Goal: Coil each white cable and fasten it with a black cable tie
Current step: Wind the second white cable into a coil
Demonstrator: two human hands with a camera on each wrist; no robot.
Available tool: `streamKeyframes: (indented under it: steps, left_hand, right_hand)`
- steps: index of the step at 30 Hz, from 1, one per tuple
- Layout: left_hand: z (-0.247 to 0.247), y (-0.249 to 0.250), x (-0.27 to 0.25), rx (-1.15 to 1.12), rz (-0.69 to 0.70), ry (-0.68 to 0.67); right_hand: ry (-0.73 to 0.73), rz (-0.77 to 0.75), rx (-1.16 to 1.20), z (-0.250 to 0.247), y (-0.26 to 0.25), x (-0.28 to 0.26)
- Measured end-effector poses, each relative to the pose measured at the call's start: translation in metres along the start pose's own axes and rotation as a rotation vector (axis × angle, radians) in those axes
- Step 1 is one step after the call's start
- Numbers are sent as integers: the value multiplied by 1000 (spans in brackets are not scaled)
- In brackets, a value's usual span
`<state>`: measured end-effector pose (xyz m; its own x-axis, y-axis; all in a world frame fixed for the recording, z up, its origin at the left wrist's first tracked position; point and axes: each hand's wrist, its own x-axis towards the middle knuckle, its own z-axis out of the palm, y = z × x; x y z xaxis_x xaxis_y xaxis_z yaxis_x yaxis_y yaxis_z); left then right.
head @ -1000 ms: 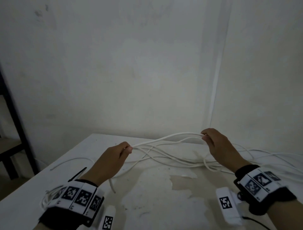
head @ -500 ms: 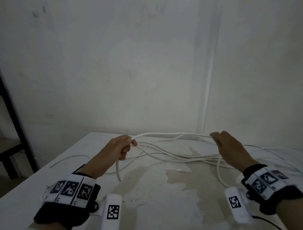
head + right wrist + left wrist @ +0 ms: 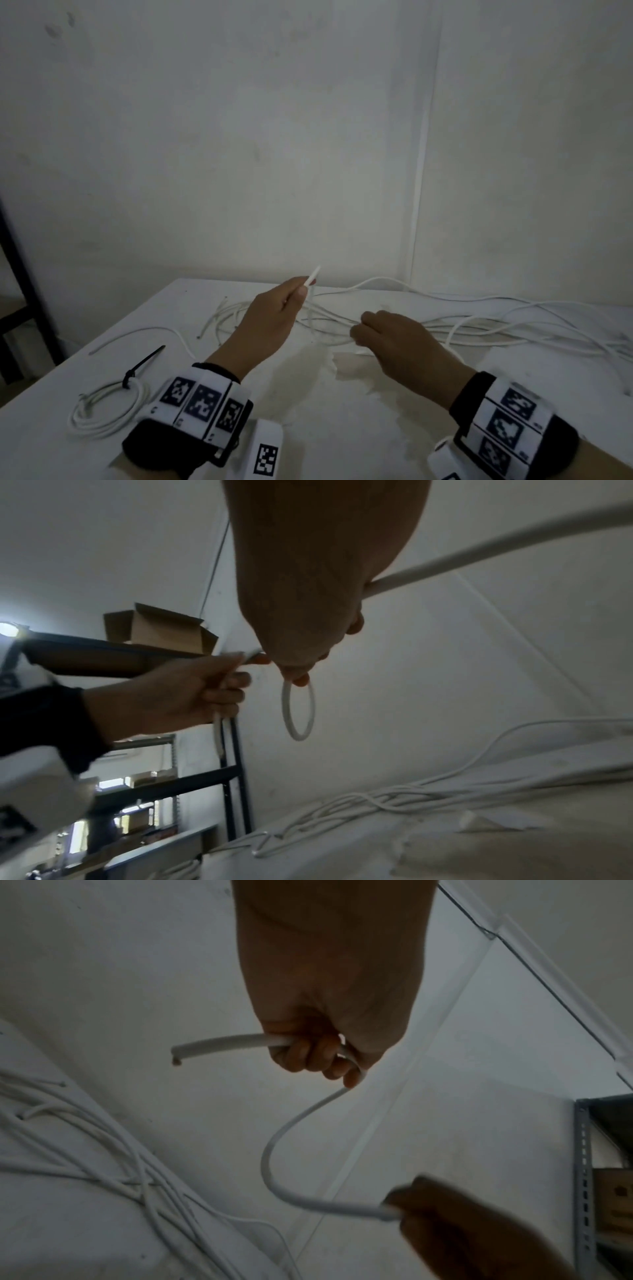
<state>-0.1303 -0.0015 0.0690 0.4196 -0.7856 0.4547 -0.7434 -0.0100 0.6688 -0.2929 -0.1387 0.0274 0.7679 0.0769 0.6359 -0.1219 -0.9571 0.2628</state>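
White table (image 3: 342, 428): loose cables (image 3: 479, 329), tied coil (image 3: 106, 411)

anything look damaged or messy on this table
Yes. The table's white top has peeled away in a ragged patch near the right hand, baring a duller layer. Behind both hands, loose white cables lie in a crossed tangle, unlike the tied coil at near left.

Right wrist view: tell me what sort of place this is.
Probably a storeroom or workshop corner. A dark metal shelving rack carries an open cardboard box, with more boxes on its lower shelves, and loose white cables sprawl over a worn white table against bare walls.
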Motion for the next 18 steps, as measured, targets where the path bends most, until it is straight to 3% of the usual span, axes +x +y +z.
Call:
streamKeyframes:
  steps: [6,12,18]
  left_hand:
    - [16,5,-5,91,-53,-221]
    - [21,14,-13,13,-63,-257]
    - [22,21,-8,-131,-29,-281]
  right_hand:
    - [50,66,72,-20,-6,22]
    - [-125,300,376,-28,1,27]
    - [-81,391,523,-37,9,27]
